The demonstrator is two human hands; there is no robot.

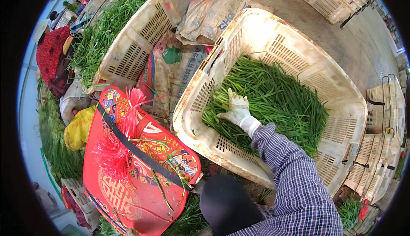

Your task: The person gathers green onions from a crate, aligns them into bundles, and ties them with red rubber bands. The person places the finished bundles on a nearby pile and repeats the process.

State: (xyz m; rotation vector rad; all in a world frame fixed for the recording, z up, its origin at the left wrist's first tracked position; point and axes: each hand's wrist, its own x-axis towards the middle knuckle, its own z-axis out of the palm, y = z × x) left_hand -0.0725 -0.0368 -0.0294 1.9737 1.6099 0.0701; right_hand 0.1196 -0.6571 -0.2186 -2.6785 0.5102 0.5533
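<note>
My right hand (237, 109), in a white glove and a checked sleeve, reaches into a large dirty-white plastic crate (192, 108). Its fingers are spread on a pile of long green chive-like leaves (278, 98), over the paler stalk ends. Some fingertips are partly sunk among the stalks, but no bundle shows in the grasp. At the bottom edge only a sliver of my left hand (132, 232) shows, beside a red patterned bag-like piece (128, 184) with a dark strap. Whether those fingers hold anything is hidden. Bunches of red plastic twine (117, 152) hang on the red piece.
A second crate (141, 43) heaped with greens (109, 31) stands at upper left. Printed woven sacks (211, 18) lie between the crates. Stacked crates (378, 159) line the right side. A person in red (54, 56) is at far left. A dark rounded shape (224, 204) blocks the lower middle.
</note>
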